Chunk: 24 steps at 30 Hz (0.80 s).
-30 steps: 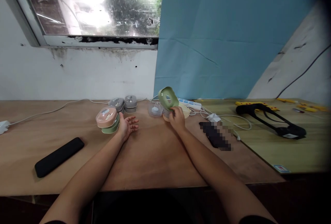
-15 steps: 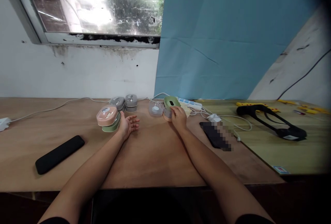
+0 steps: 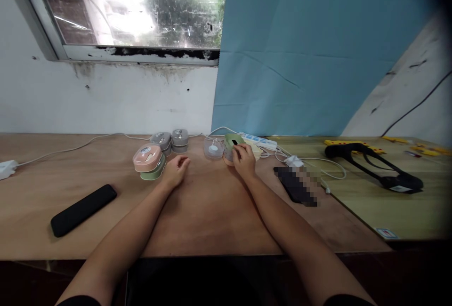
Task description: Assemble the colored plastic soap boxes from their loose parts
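My right hand (image 3: 244,161) pinches the near right edge of a green lid-like piece (image 3: 230,140) with a dark oval slot. That piece tops a small stack with a grey part (image 3: 227,153) and a peach part (image 3: 228,161) beneath; the fingers cover some of it. Just left of the stack lies a clear plastic piece (image 3: 213,148). My left hand (image 3: 174,173) rests on the table with fingers curled in and nothing visible in them. Beside it, a pink lidded box (image 3: 146,156) sits on a green box (image 3: 154,173). Two grey box stacks (image 3: 161,140) stand behind.
A black oblong case (image 3: 84,210) lies at left on the brown tabletop (image 3: 208,221). At right are a partly blurred dark phone-like object (image 3: 294,188), white cables, a power strip (image 3: 259,141) and a black frame-shaped strap (image 3: 374,165). The wall rises behind.
My left hand has turned over from palm-up with spread fingers to curled fingers. My right hand stays at the green piece, its fingers slightly shifted; the green piece looks more tilted.
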Available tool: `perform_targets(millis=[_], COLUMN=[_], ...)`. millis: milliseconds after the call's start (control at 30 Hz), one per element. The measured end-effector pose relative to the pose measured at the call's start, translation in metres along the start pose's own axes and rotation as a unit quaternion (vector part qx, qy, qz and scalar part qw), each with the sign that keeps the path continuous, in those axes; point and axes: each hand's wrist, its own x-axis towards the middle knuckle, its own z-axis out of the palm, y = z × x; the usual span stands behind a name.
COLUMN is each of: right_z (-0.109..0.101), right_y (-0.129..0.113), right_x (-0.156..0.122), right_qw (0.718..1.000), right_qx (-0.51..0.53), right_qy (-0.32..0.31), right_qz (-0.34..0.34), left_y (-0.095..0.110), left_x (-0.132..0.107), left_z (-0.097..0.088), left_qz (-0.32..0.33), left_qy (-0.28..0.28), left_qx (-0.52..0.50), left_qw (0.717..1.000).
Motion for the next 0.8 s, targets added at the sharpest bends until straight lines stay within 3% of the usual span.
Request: perform_targets(millis=[67,133,333,467,633,800], right_z=[-0.001,0.000,0.006,0.010,0.010,0.010], right_y=[-0.006,-0.011,-0.026,-0.034,-0.037,-0.034], right_x=[0.000,-0.001,-0.008,-0.011,-0.011,-0.011], right_qw=[1.000,0.999,0.991,0.985,0.982,0.983], right_qx=[0.008,0.017,0.073,0.080,0.076,0.073], right_qy=[-0.009,-0.027,-0.095,-0.127,-0.141,-0.145], right_qz=[-0.009,-0.020,-0.059,-0.085,-0.099,-0.088], left_y=[0.009,0.018,0.030,0.032,0.029,0.024], left_x=[-0.004,-0.007,-0.003,0.002,0.008,0.016], left_z=[-0.006,-0.013,-0.036,-0.052,-0.070,-0.079], left_qz=[0.115,0.171,0.169,0.153,0.121,0.028], left_qy=[-0.004,0.018,0.176,0.222,0.273,0.209], left_qx=[0.109,0.202,0.446,0.509,0.525,0.532], left_qw=[0.987,0.964,0.861,0.817,0.797,0.820])
